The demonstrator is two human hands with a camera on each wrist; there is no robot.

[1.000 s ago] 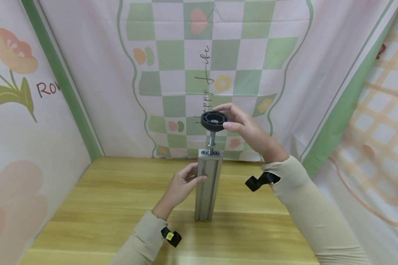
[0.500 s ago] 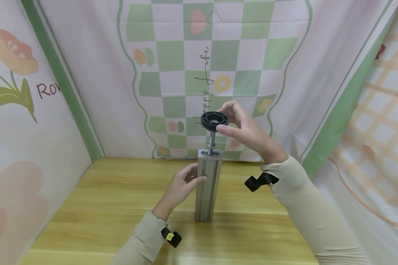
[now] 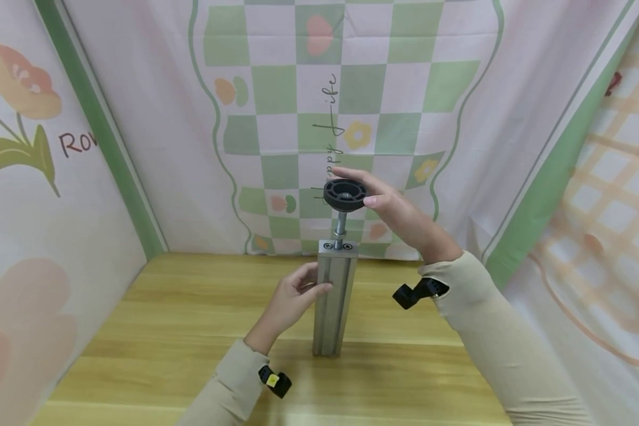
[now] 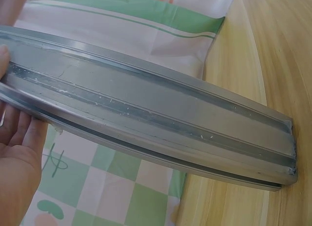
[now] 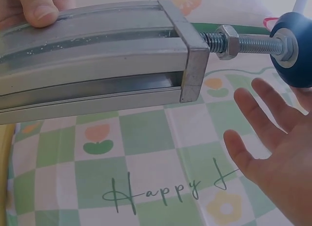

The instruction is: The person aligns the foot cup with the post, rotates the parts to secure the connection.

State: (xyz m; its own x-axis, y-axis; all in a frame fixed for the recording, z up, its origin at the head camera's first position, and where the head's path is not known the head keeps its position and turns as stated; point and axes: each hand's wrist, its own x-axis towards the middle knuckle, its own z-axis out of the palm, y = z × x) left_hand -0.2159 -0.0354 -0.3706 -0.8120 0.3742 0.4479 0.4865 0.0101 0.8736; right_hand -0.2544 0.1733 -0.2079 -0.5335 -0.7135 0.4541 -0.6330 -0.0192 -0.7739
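Note:
A silver slotted aluminium profile (image 3: 332, 302) stands upright on the wooden table, its end plate (image 5: 195, 65) on top. From that plate rises a threaded leveling foot (image 3: 345, 195) with a round black base facing up. A hex nut (image 5: 228, 42) sits on its stud, a short way above the plate. My left hand (image 3: 293, 302) grips the profile's upper part, thumb on the near face. At the black base is my right hand (image 3: 399, 213), thumb tip at the rim and forefinger stretched along the far side. Its other fingers (image 5: 263, 113) are spread, below the base in the right wrist view.
The wooden table (image 3: 202, 307) carries the profile near its middle. A checkered cloth (image 3: 319, 89) hangs behind the table's far edge, with printed curtains (image 3: 42, 225) at the sides. Black wrist cameras (image 3: 420, 291) are strapped to both sleeves.
The right thumb and fingers bent inward round the black base half a second ago, and now the fingers are stretched out again. The left hand and the profile stay put.

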